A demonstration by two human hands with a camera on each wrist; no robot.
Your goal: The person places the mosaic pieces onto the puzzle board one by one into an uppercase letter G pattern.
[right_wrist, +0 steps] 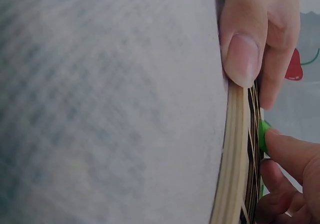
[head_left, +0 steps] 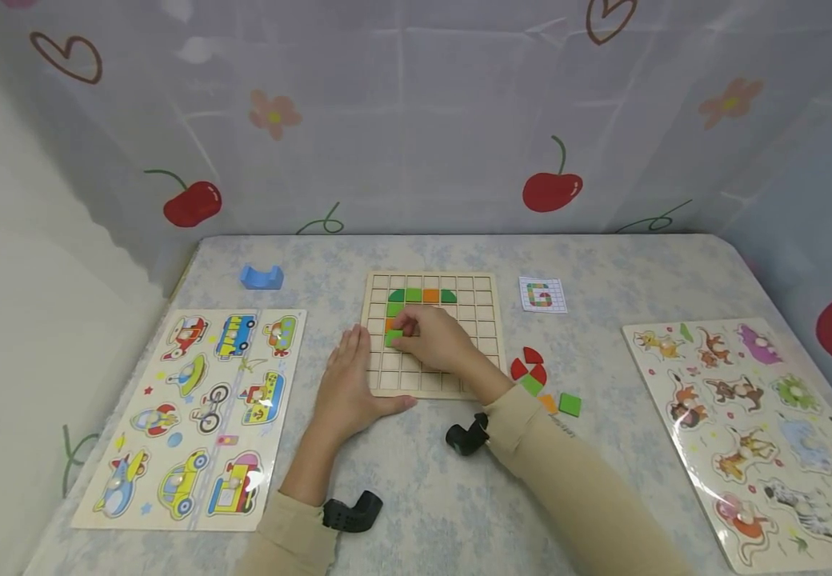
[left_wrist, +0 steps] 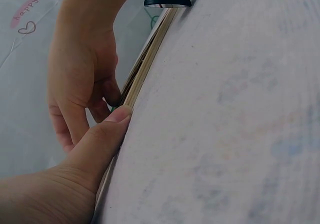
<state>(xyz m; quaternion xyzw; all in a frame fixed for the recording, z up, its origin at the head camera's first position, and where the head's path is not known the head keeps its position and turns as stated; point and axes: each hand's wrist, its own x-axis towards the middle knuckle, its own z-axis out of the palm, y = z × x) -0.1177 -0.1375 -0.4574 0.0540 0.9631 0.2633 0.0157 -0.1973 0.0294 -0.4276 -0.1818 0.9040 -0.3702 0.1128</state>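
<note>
A square wooden grid board (head_left: 486,330) lies mid-table. On it, dark green quarter-round, light green and orange tiles form a top row, with further tiles down the left side. My right hand (head_left: 439,340) is over the board, thumb and curled fingers pinching a light green square tile (head_left: 393,340) in the left part of the grid. In the right wrist view that green tile (right_wrist: 263,138) stands tilted at the thumb tip. My left hand (head_left: 350,392) rests along the board's left side with straight fingers, its thumb (left_wrist: 120,115) against the near edge.
Right of the board lie red quarter-round pieces (head_left: 533,355) and a few green and orange tiles (head_left: 570,404). A pattern card (head_left: 542,295) is behind them. A vehicle puzzle (head_left: 193,420) lies left, an animal puzzle (head_left: 754,432) right, and a blue block (head_left: 262,278) back left.
</note>
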